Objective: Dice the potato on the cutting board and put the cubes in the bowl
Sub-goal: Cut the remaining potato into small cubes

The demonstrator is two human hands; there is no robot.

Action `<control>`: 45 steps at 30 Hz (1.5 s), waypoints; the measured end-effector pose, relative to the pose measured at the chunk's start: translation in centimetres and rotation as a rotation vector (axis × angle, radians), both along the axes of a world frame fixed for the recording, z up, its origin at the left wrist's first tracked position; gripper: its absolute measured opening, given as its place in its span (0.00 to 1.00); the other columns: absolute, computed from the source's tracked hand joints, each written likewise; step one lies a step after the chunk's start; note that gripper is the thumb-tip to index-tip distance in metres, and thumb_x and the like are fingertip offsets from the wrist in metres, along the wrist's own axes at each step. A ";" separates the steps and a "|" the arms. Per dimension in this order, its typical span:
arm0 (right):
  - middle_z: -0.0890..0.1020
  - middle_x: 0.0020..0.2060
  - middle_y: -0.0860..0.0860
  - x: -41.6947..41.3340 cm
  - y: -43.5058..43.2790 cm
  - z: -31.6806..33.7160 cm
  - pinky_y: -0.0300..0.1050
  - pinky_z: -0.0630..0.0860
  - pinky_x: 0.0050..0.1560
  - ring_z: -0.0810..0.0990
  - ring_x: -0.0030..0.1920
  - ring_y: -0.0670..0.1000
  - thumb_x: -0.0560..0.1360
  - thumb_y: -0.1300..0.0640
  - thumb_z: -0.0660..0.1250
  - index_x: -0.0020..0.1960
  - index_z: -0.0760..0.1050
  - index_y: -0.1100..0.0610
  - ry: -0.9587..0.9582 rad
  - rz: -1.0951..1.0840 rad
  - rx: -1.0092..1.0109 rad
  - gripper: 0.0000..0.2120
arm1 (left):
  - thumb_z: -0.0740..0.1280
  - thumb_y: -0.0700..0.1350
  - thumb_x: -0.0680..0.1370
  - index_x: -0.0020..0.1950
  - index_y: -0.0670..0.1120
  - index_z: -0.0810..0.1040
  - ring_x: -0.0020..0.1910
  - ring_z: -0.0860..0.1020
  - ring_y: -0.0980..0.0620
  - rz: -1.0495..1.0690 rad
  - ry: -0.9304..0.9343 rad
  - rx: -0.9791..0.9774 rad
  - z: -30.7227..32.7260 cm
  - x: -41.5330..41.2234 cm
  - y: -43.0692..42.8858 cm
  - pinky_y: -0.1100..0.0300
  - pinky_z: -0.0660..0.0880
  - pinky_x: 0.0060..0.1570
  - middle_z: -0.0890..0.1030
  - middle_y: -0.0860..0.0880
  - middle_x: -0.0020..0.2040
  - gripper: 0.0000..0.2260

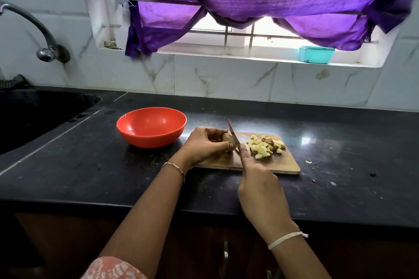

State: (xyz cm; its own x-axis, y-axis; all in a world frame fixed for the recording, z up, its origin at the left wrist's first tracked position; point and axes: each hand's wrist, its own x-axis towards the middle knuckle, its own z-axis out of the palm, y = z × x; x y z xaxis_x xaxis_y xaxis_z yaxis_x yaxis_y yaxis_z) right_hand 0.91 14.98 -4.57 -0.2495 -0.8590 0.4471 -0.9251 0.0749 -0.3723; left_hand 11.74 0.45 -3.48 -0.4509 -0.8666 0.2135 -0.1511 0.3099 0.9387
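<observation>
A wooden cutting board lies on the black counter. My left hand grips the uncut piece of potato at the board's left end. My right hand holds a knife, forefinger laid along its spine, the blade standing against the potato piece's right side. A pile of pale potato cubes sits on the board right of the blade. The red bowl stands left of the board; nothing shows inside it.
A black sink with a metal tap lies at the far left. The tiled wall and window sill run behind, with a teal container on the sill. Small peel scraps lie right of the board.
</observation>
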 end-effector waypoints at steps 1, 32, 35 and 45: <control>0.75 0.65 0.54 0.3 -0.1 0.1 0.46 0.75 0.51 0.77 0.58 0.54 0.79 0.63 0.53 0.79 0.45 0.47 0.035 -0.022 0.038 0.32 | 0.76 0.39 0.70 0.60 0.41 0.80 0.52 0.83 0.52 0.004 0.006 0.006 -0.1 0.0 -0.1 0.58 0.78 0.56 0.85 0.47 0.50 0.19; 0.72 0.67 0.61 1.4 -1.9 1.3 0.48 0.75 0.58 0.69 0.70 0.59 0.79 0.69 0.53 0.78 0.51 0.58 0.201 -0.057 0.192 0.29 | 0.76 0.38 0.70 0.61 0.41 0.79 0.55 0.82 0.51 -0.060 0.068 0.084 -0.5 0.3 -0.8 0.49 0.76 0.61 0.84 0.44 0.53 0.20; 0.75 0.64 0.59 1.4 -1.7 1.3 0.47 0.76 0.55 0.72 0.67 0.58 0.80 0.68 0.53 0.78 0.52 0.58 0.217 -0.047 0.177 0.28 | 0.76 0.38 0.70 0.60 0.41 0.79 0.55 0.82 0.51 -0.056 0.073 0.086 -0.6 0.3 -0.8 0.49 0.76 0.61 0.84 0.44 0.53 0.19; 0.73 0.66 0.57 1.6 -0.6 1.8 0.46 0.77 0.52 0.78 0.59 0.54 0.80 0.65 0.54 0.78 0.54 0.57 0.217 -0.037 0.168 0.26 | 0.78 0.42 0.69 0.61 0.43 0.80 0.54 0.82 0.56 -0.022 0.019 0.027 -0.3 0.4 -0.5 0.53 0.76 0.61 0.84 0.48 0.53 0.21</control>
State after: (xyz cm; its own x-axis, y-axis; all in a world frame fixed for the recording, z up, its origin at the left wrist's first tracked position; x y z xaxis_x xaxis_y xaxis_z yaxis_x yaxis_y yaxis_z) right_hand 2.50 14.37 -2.79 -0.1959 -0.9177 0.3457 -0.9774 0.1539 -0.1452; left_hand 12.10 -0.06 -3.80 -0.4658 -0.8622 0.1989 -0.1262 0.2872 0.9495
